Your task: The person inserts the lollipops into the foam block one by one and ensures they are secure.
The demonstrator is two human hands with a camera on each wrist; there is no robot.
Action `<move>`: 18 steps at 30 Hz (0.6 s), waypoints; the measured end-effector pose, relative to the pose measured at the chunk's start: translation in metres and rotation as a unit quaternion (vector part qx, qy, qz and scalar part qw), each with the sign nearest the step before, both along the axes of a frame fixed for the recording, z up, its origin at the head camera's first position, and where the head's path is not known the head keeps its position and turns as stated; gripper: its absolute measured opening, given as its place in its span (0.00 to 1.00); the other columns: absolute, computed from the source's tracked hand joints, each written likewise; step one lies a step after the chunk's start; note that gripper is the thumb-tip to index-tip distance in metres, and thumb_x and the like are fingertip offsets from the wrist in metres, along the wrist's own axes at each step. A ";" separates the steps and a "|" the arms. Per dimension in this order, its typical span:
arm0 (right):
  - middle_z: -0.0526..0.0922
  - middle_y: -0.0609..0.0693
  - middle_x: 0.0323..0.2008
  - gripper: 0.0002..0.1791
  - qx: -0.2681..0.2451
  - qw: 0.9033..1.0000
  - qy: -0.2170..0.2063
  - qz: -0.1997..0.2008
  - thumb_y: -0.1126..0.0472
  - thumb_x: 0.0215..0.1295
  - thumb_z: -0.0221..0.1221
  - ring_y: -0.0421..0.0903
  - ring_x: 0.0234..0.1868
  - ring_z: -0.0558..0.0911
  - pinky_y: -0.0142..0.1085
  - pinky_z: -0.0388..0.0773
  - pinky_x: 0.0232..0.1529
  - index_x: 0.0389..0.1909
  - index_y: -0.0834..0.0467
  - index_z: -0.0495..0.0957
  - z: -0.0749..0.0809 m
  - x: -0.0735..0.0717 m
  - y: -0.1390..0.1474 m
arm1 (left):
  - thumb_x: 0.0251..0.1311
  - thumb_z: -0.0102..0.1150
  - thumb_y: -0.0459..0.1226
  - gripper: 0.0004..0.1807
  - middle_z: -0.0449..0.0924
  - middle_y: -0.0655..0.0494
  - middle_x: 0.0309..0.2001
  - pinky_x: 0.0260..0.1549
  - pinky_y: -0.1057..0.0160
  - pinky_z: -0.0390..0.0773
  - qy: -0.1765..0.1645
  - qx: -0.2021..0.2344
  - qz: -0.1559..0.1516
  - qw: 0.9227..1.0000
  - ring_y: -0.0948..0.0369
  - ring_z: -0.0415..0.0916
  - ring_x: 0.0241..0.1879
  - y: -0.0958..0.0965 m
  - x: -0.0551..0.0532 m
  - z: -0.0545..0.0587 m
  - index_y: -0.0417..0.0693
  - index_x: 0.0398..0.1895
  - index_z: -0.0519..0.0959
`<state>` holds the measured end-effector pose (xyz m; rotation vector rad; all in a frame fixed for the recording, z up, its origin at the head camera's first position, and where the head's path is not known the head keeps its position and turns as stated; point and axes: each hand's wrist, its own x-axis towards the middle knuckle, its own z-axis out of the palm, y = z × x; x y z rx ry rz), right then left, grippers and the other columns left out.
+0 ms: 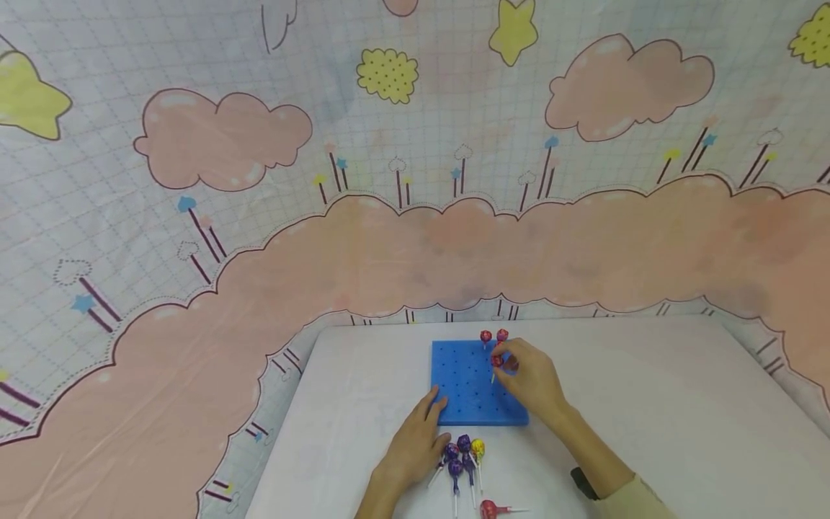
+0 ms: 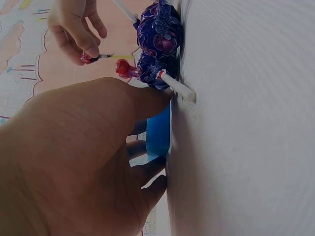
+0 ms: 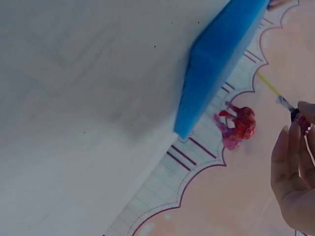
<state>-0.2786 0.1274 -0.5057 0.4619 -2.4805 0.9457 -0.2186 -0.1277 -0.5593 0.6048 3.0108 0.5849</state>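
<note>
A blue board (image 1: 457, 396) dotted with small holes lies on the table. Over its right half, my right hand (image 1: 537, 378) pinches a dark red-wrapped lollipop (image 1: 496, 361) by its head between thumb and fingertips, its stick pointing down. The stick looks pale yellow in the right wrist view, where the lollipop (image 3: 300, 120) sits in the fingertips. My left hand (image 1: 415, 441) rests at the board's front left corner, fingers spread along its edge. Red lollipops (image 1: 485, 336) stand upright at the board's far right, partly hidden behind the right hand.
In front of the board, beside the left thumb, lie several purple-wrapped lollipops (image 1: 456, 468) and one yellow lollipop (image 1: 478, 447). Nearer the front, a red lollipop (image 1: 488, 509) lies on its side. The white table (image 1: 622, 404) meets a cartoon-patterned backdrop (image 1: 415, 259) behind.
</note>
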 end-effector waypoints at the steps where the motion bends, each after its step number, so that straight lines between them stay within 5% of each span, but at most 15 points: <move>1: 0.86 0.47 0.40 0.14 0.000 1.000 0.001 0.000 0.67 0.57 0.76 0.45 0.35 0.85 0.33 0.87 0.36 0.43 0.55 0.86 0.000 -0.001 0.000 | 0.75 0.59 0.45 0.35 0.52 0.44 0.82 0.75 0.48 0.65 0.000 0.000 0.001 1.000 0.47 0.57 0.79 0.000 0.000 0.000 0.45 0.80 0.63; 18: 0.85 0.49 0.39 0.12 -0.006 1.000 -0.012 -0.009 0.66 0.59 0.75 0.43 0.32 0.82 0.28 0.82 0.30 0.42 0.56 0.86 -0.004 -0.018 -0.001 | 0.75 0.59 0.46 0.35 0.52 0.45 0.83 0.75 0.49 0.65 0.003 -0.003 0.000 1.000 0.48 0.57 0.79 -0.001 0.000 -0.002 0.45 0.80 0.63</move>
